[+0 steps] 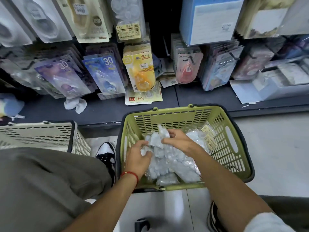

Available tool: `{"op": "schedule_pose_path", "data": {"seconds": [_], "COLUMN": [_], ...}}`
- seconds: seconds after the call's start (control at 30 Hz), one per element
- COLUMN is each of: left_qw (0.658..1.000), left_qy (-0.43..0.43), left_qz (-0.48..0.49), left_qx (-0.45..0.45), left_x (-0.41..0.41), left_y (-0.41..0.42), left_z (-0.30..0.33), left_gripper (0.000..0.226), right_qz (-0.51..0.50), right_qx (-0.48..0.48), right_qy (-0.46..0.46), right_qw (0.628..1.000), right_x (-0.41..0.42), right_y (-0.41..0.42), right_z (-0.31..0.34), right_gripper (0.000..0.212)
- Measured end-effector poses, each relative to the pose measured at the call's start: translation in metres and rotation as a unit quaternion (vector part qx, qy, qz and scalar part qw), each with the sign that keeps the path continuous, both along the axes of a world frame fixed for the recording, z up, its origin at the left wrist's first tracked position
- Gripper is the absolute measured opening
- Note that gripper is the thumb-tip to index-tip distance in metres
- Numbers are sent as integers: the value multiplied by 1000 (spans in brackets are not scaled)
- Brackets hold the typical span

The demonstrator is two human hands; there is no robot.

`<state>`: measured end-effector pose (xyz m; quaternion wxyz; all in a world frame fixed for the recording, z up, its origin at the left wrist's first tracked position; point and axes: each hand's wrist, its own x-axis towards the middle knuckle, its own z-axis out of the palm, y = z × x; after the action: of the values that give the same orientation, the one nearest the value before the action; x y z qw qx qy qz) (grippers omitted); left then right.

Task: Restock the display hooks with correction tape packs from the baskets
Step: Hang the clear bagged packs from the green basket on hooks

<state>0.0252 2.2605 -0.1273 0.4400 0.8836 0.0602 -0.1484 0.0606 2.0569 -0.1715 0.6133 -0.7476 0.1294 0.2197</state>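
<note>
left hand [136, 159] – curled on crinkly clear packs [168, 163] | right hand [177, 139] – pinching one | slatted green basket [232, 148]

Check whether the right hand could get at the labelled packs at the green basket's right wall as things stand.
Probably yes. The right hand is already inside the green basket, gripping a clear pack with the left hand. The labelled packs lie uncovered just beside it, but it must let go of that pack first.
</note>
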Motion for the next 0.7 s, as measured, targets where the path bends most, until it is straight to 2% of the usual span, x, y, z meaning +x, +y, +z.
{"op": "schedule_pose_path", "data": {"seconds": [0.07,0.13,0.2,0.3,0.37,0.43,0.5,0.57,0.63,0.7], "left_qw": [985,952,932,930,951,986,995,987,988,993], "left_qy": [95,180,215,198,153,78,11,-17,-22,-45], "left_qz": [44,52,39,30,28,-19,-102,-146,-143,-108], "left_qx": [-139,-241,-288,-308,-267,-145,6,66,46,23], "left_x": [4,3,1,1,6,13,17,17,19,22], "left_y": [-10,-14,-13,-8,-3,3,7,8,10,13], "left_z": [13,21,24,27,32,36,38,41,43,46], "left_gripper": [41,39,38,36,42,46,48,49,51,57], "right_qz": [-50,-103,-120,-138,-159,-134,3,185,269,234], "right_qx": [141,209,213,149,94,-12,-108,-179,-218,-169], "right_qy": [42,81,98,61,-32,-138,-184,-158,-111,-75], "right_qw": [988,969,965,977,982,981,977,953,932,955], "right_x": [-4,-11,-16,-17,-16,-14,-11,-5,-3,-6], "right_y": [1,2,5,5,-3,-15,-20,-13,-4,-5], "right_z": [18,29,34,39,46,59,68,74,72,65], "right_gripper": [55,59,62,66,66,68,76,78,54,22]}}
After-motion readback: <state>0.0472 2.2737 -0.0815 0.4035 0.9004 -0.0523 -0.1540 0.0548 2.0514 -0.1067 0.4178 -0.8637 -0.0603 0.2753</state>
